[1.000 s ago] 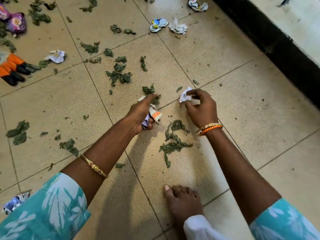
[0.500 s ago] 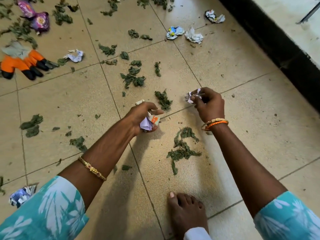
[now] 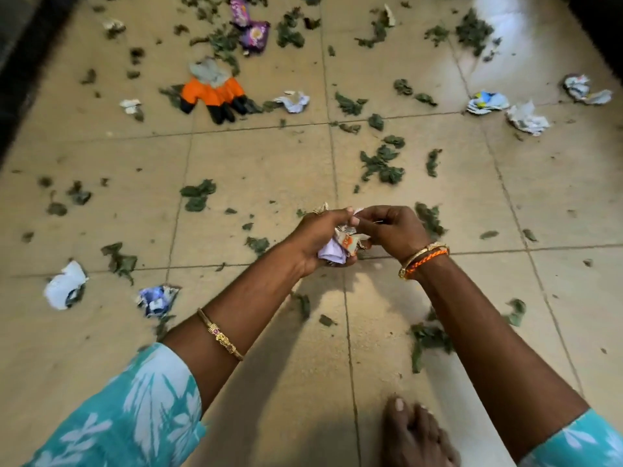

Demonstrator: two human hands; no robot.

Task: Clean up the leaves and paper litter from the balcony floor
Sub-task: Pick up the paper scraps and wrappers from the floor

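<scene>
My left hand cups a bundle of crumpled paper, white, lilac and orange. My right hand meets it from the right, fingers curled and pinching a small paper scrap against the bundle. Both hands hover above the beige tiled floor at mid-frame. Green leaf scraps lie scattered all over the tiles. More crumpled papers lie loose: a white one and a bluish one at the left, another farther back, and two at the far right.
An orange and black glove lies on the far tiles, with purple wrappers beyond it. A dark wall base runs along the left edge. My bare foot stands at the bottom right.
My hands, apart before, have come together; the right hand brought its scrap over to the bundle in my left hand. The view swung left, showing more of the floor.
</scene>
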